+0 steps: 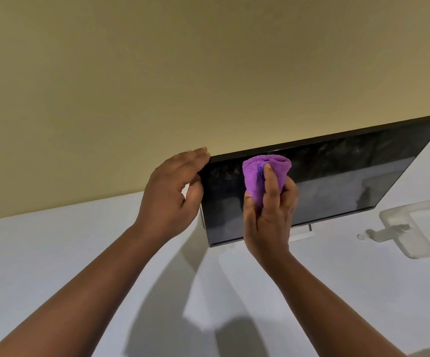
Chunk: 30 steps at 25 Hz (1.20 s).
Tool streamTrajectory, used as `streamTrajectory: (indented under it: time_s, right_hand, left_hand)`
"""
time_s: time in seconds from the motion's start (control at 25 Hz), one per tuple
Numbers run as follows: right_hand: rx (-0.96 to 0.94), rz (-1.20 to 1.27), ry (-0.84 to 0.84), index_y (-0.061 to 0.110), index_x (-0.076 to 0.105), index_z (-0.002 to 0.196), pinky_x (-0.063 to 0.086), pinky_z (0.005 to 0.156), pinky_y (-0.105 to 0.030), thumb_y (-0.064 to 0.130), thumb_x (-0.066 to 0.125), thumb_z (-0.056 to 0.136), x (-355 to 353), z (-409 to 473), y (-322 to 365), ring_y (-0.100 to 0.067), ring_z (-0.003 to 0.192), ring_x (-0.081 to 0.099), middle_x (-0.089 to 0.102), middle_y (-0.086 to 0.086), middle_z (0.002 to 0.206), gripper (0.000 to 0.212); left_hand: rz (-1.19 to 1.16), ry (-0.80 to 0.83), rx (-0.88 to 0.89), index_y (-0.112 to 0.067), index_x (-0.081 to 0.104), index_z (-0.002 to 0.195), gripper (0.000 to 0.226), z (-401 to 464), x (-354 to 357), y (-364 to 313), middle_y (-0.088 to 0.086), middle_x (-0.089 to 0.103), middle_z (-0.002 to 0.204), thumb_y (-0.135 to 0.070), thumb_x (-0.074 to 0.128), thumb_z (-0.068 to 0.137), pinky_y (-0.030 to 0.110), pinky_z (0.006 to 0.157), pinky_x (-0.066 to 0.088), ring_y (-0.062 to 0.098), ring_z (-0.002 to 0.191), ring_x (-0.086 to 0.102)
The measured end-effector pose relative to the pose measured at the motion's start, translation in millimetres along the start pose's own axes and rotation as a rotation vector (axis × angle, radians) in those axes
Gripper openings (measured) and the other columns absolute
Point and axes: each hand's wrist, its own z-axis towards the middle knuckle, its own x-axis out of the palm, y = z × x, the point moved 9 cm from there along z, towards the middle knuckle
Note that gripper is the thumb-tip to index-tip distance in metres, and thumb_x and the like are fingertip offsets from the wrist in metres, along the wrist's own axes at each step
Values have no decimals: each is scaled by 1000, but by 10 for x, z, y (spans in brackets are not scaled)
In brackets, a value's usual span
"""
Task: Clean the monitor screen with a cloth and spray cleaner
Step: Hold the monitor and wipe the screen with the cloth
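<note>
Two hands worked at the monitor (pixel 337 181): the left hand (pixel 172 191), fingers straight, steadied its corner while the right hand (pixel 270 210) clutched a cloth (pixel 257 173) against the screen.

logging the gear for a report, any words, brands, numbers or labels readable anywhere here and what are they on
No text can be read anywhere.
Monitor: a faint mark on the bottom bezel beside the right hand, perhaps a logo, too small and blurred to read.
Spray bottle, lying on the table: a pale label panel, nothing legible.
Purple cloth: no tag or print visible.
</note>
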Motion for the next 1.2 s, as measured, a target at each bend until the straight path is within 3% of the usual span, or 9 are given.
streamTrajectory:
  time_s: [0.16, 0.28, 0.44, 0.56, 0.68, 0.76, 0.88, 0.96, 1.2]
  right_hand:
    - [-90, 1, 97, 40, 30, 151, 49, 91, -39, 41, 53, 101, 255, -61, 239, -24, 118, 42, 37, -7, 137, 55]
    - [-195, -8, 159, 32, 38, 146, 53, 83, -43, 23, 58, 94, 306, -157, 218, -29, 111, 47, 38, -6, 133, 56]
    - [49, 38, 31, 29, 41, 139, 58, 78, -44, 20, 57, 89, 140, -39, -96, -22, 113, 48, 33, -3, 137, 53]
    - [-57, 50, 26, 35, 36, 145, 53, 83, -37, 27, 57, 95, 227, 23, 133, -25, 115, 49, 34, -4, 138, 55]
    - [-246, -1, 136, 32, 41, 142, 55, 80, -45, 22, 60, 95, 374, -165, 280, -29, 112, 49, 37, -6, 136, 52]
    - [-146, 9, 111, 28, 45, 135, 56, 76, -49, 12, 62, 90, 317, -197, 110, -29, 112, 50, 35, -5, 135, 51]
    - [24, 70, -17, 26, 46, 135, 56, 84, -35, 9, 63, 87, 183, -90, -49, -12, 121, 41, 28, -4, 139, 53]
    - [-50, 73, -28, 29, 45, 141, 49, 90, -25, 16, 61, 90, 219, -29, 113, -6, 126, 38, 28, -4, 142, 54]
    - [-265, -29, 124, 28, 53, 135, 53, 78, -44, 13, 64, 91, 339, -202, 294, -26, 108, 50, 43, -5, 133, 47]
  left_hand:
    - [-50, 21, -25, -13, 64, 139, 50, -29, 17, 86, -4, 58, 147, 5, 54, 93, 15, 111, 37, -4, 136, 49]
    - [-97, 30, -46, -12, 65, 138, 48, -33, 40, 109, -1, 60, 146, 7, 53, 96, 16, 112, 38, 6, 139, 52]
    - [-156, 5, -75, -15, 66, 136, 45, -30, 59, 145, -6, 61, 144, 3, 51, 98, 15, 111, 38, 1, 138, 52]
    - [-200, 6, -85, -15, 66, 136, 45, -40, 53, 161, -9, 61, 144, 2, 51, 98, 26, 109, 46, 4, 137, 53]
    - [-226, 42, -73, -16, 65, 137, 44, -37, 53, 163, -8, 60, 145, 2, 52, 98, 32, 109, 49, 5, 138, 53]
    - [-238, 51, -82, -17, 64, 138, 45, -19, 50, 181, -8, 60, 145, 1, 52, 98, 31, 109, 48, 3, 138, 52]
    - [-251, 55, -94, -17, 63, 138, 47, -9, 58, 179, -1, 60, 145, 5, 53, 97, 20, 103, 47, -6, 130, 53]
    - [-274, 67, -106, -17, 61, 139, 51, -23, 77, 169, 2, 58, 143, 10, 54, 96, 15, 97, 46, -6, 122, 56]
    - [-348, 127, -161, -30, 57, 137, 52, -54, 96, 208, -15, 59, 136, 2, 53, 96, 15, 96, 46, 3, 112, 63]
